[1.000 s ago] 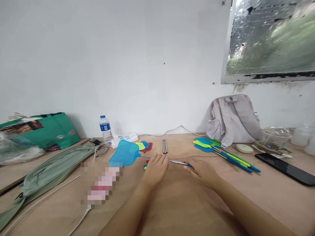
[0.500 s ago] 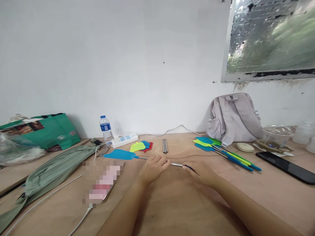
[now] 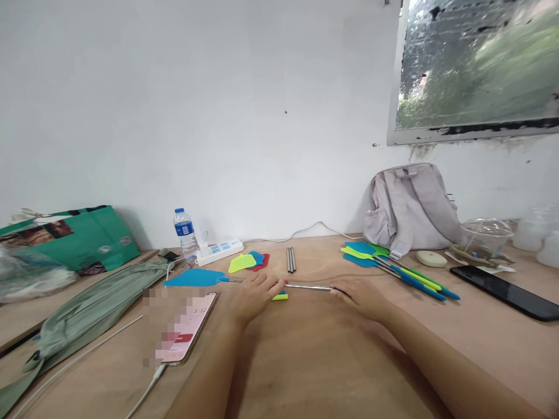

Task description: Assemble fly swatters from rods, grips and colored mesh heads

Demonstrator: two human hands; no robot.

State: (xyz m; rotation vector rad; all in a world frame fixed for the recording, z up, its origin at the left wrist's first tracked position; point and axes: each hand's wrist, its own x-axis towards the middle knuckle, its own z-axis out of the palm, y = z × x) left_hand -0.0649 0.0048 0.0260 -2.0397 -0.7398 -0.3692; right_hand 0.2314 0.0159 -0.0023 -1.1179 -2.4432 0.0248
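A blue fly swatter lies crosswise in front of me, its flat head to the left. My left hand is closed around its metal rod. My right hand grips the handle end, most of which its fingers hide. Between the hands a bare stretch of shiny rod shows. Small yellow and blue ends peek out by my left fingers, partly hidden. Beyond lie loose swatter heads: yellow, blue and red. Short metal tubes rest beside them. Several finished-looking swatters are piled at the right.
On the left are a pink-screened phone with a cable, a grey-green strap bag, a green bag, a water bottle and a power strip. A backpack, black phone and plastic cup stand right.
My hands have moved further apart, and more of the metal rod shows between them. The blue head has shifted left with my left hand. The view has turned slightly.
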